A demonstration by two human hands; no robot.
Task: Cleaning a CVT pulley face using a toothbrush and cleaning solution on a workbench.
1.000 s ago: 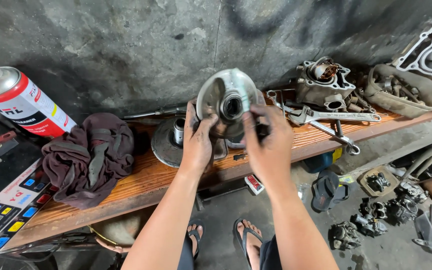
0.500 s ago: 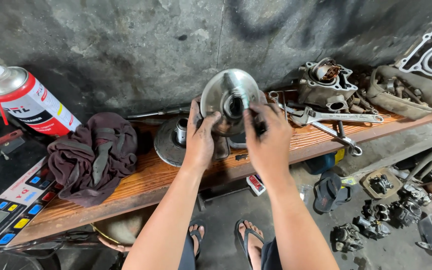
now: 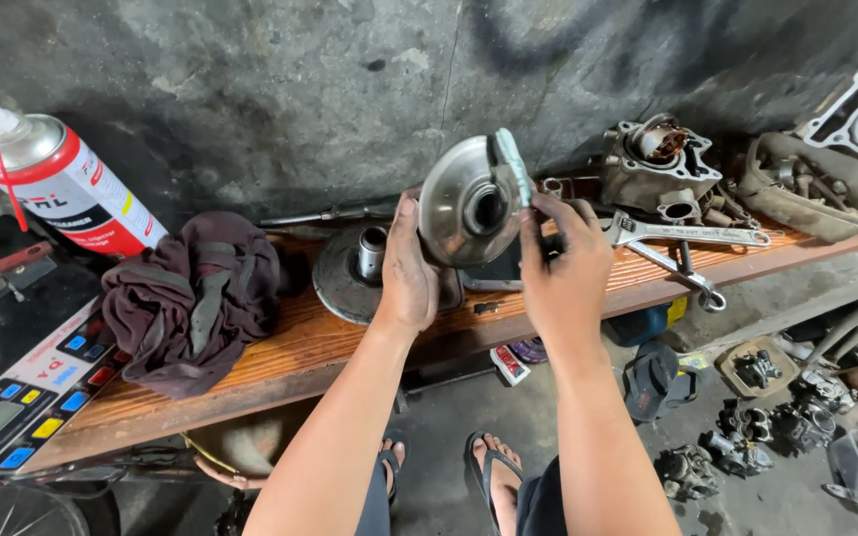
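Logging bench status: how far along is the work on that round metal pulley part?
Done: the conical pulley half is off the bench, apart from its mating disc with a centre boss on the wooden plank. In hand: left hand steadies it while right hand presses a small greenish pad to its rim. Left: the disc lies untouched.

Rough grey concrete wall (image 3: 280,89) fills the back, stained & blotchy w/ dark smears near top right. A long wooden plank bench (image 3: 280,342) runs along it, orange-brown grain, tilting down to the left in view. Below, grey concrete floor (image 3: 588,397), dusty & darker under the bench. Light is dim & flat, no hard shadows; brightest on the wall's mid section. No window in view.
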